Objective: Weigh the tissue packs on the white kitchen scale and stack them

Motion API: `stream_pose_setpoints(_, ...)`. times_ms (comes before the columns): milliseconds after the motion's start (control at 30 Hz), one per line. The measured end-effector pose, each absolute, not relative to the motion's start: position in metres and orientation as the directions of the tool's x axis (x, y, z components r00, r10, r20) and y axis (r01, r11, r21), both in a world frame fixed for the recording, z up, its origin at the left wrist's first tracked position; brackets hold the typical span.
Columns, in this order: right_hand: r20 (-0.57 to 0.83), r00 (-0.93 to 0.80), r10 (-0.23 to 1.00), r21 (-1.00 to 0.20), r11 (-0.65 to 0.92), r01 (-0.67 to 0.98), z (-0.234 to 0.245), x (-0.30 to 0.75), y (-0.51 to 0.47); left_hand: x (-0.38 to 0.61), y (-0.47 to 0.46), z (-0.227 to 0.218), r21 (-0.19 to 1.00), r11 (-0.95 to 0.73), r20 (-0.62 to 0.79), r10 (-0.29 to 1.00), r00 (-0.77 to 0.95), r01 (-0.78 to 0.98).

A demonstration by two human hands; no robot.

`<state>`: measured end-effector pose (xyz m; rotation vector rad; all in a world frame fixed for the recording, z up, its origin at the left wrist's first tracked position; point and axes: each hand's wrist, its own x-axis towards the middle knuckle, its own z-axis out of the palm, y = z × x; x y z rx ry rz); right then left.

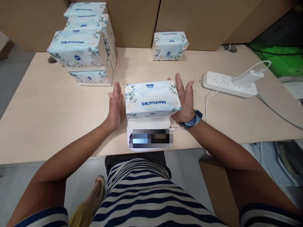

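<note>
A pack of tissues (152, 98) with a pale blue floral wrapper lies on a white device that looks like a digital scale (151, 122), near the table's front edge. The front panel of the device is blurred out. My left hand (115, 108) stands on edge just left of the pack, fingers stretched out, with a small gap between them. On the other side, my right hand (186, 101) has its fingers spread at the pack's right end. Its palm is very close to the wrapper; whether it touches I cannot tell.
Several tissue packs (78, 50) are stacked at the back left. Another tissue pack (169, 46) stands by the brown back panel (189, 19). To the right lies a white power strip (229, 84) with a plugged-in charger and a white cable (206, 105) looping across the table (59, 126).
</note>
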<state>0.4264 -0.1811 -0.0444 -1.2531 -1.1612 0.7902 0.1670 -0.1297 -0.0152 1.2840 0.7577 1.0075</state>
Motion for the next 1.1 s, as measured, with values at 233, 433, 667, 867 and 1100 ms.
stream_pose_setpoints(233, 0.273, 0.278, 0.921, -0.961, 0.249, 0.119, -0.04, 0.43, -0.186, 0.164, -0.132, -0.013, 0.981, -0.112, 0.171, 0.891, 0.422, -0.162)
stream_pose_setpoints(433, 0.327, 0.233, 0.916, -0.913, 0.242, 0.329, -0.052, 0.441, -0.18, 0.162, -0.132, -0.014, 0.98, -0.082, 0.152, 0.892, 0.425, -0.179)
stream_pose_setpoints(667, 0.403, 0.223, 0.888, -0.878, 0.307, 0.366, -0.051, 0.438, -0.181, 0.16, -0.128, -0.022, 0.968, -0.194, 0.245, 0.854, 0.459, -0.156)
stream_pose_setpoints(867, 0.397, 0.226, 0.889, -0.884, 0.305, 0.354, -0.051, 0.441, -0.181, 0.151, -0.113, -0.044, 0.932, -0.354, 0.334, 0.75, 0.571, -0.08)
stream_pose_setpoints(1100, 0.371, 0.21, 0.905, -0.884, 0.275, 0.377, -0.056, 0.448, -0.18, 0.149, -0.11, -0.049, 0.921, -0.386, 0.344, 0.752, 0.562, -0.047)
